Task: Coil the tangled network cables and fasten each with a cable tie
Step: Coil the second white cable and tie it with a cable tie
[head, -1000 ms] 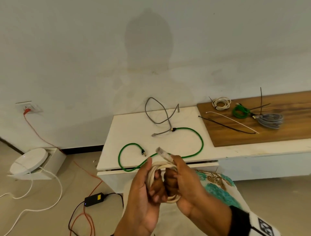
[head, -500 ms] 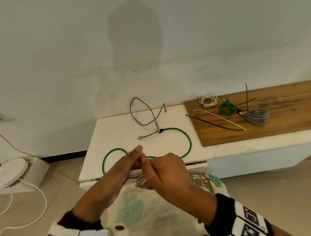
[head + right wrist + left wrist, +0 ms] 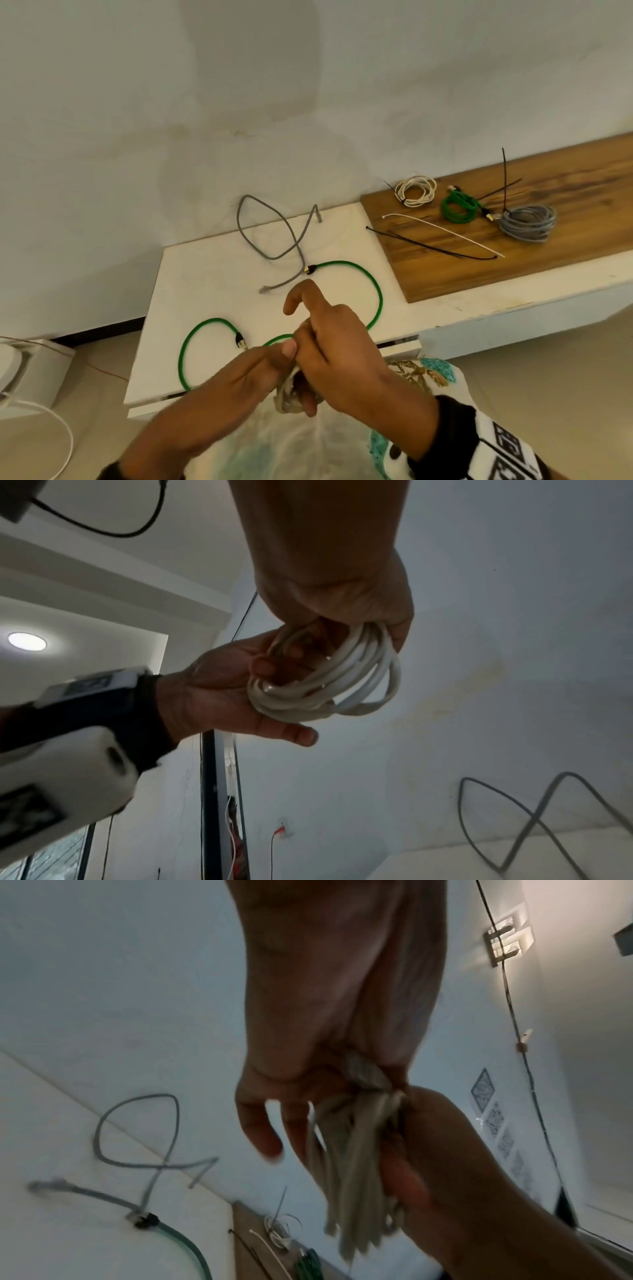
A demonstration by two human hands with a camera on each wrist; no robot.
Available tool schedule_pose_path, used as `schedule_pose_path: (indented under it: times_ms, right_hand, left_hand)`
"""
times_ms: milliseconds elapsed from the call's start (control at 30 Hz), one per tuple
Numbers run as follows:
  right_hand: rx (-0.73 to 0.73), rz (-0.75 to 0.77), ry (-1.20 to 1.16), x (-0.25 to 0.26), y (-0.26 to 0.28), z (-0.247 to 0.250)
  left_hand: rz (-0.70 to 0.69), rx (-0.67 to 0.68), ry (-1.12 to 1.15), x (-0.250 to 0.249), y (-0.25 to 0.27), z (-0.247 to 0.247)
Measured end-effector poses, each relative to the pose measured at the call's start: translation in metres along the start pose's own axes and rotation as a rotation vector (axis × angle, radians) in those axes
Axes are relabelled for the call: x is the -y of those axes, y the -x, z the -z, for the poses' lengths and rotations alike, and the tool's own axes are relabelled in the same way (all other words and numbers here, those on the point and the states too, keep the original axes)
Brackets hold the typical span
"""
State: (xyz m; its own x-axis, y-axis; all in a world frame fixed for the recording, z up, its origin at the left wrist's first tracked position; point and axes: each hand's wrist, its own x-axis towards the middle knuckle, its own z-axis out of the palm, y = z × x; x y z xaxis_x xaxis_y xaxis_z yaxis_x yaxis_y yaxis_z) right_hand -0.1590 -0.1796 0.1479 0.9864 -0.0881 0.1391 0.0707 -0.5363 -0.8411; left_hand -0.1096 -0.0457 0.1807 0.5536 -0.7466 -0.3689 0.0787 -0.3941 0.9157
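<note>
Both hands hold a coiled white network cable (image 3: 291, 394) in front of the white table (image 3: 205, 291). My left hand (image 3: 263, 363) pinches the bundled loops (image 3: 349, 1150) between thumb and fingers. My right hand (image 3: 329, 342) grips the coil (image 3: 329, 680) from above with its lower fingers curled round it, the index finger raised. In the head view the hands hide most of the coil. A loose green cable (image 3: 376, 291) and a loose grey cable (image 3: 270, 236) lie on the table. A black cable tie (image 3: 428, 245) and a white cable tie (image 3: 442, 231) lie on the wooden board (image 3: 513, 274).
Three tied coils rest at the back of the board: white (image 3: 416, 190), green (image 3: 459, 207) and grey (image 3: 527, 222). The wall stands just behind the table. A white box (image 3: 30, 370) with a white cord sits on the floor at the left.
The hands have lowered the coil from an upright, facing position to below the knuckles, so its plug end no longer shows. The right index finger has lifted.
</note>
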Motion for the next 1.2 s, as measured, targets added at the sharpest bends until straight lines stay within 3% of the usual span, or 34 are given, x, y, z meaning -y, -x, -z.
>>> schedule_pose_path:
  times_ms: [100,233,367,467,600,800,900,1000,1033,1100,1200]
  right_hand:
    - [0.125,0.113,0.175,-0.007,-0.009,0.0]
    - [0.118,0.225,0.357,-0.011,-0.027,0.004]
    - [0.033,0.243,0.308,-0.018,-0.04,0.01]
    - [-0.074,0.187,0.222,-0.033,-0.053,0.014]
    - [-0.191,0.105,0.118,-0.059,-0.068,0.001]
    - [-0.293,-0.097,-0.094,-0.098,-0.087,-0.017]
    - [-0.156,-0.1,-0.295,-0.117,-0.107,-0.02]
    - [-0.019,-0.249,-0.475,-0.152,-0.123,-0.016]
    - [-0.062,-0.286,-0.442,-0.171,-0.13,-0.012]
    - [-0.22,-0.366,-0.113,-0.215,-0.147,0.0]
    - [-0.23,-0.535,0.45,-0.265,-0.173,0.022]
  left_hand:
    - [0.079,0.2,0.119,-0.003,-0.012,0.021]
    - [0.022,-0.009,0.374,0.004,-0.034,0.018]
    - [-0.095,-0.025,0.437,0.011,-0.051,0.009]
    - [0.043,-0.232,0.435,0.015,-0.074,-0.006]
    - [0.146,-0.301,0.194,0.023,-0.101,-0.014]
    - [0.265,-0.412,0.213,0.04,-0.134,-0.01]
    - [0.25,-0.477,0.247,0.047,-0.146,-0.004]
    - [0.26,-0.597,0.292,0.054,-0.152,0.008]
    - [0.258,-0.63,0.323,0.057,-0.153,0.013]
    - [0.221,-0.663,0.383,0.064,-0.155,0.022]
    - [0.187,-0.694,0.44,0.072,-0.152,0.028]
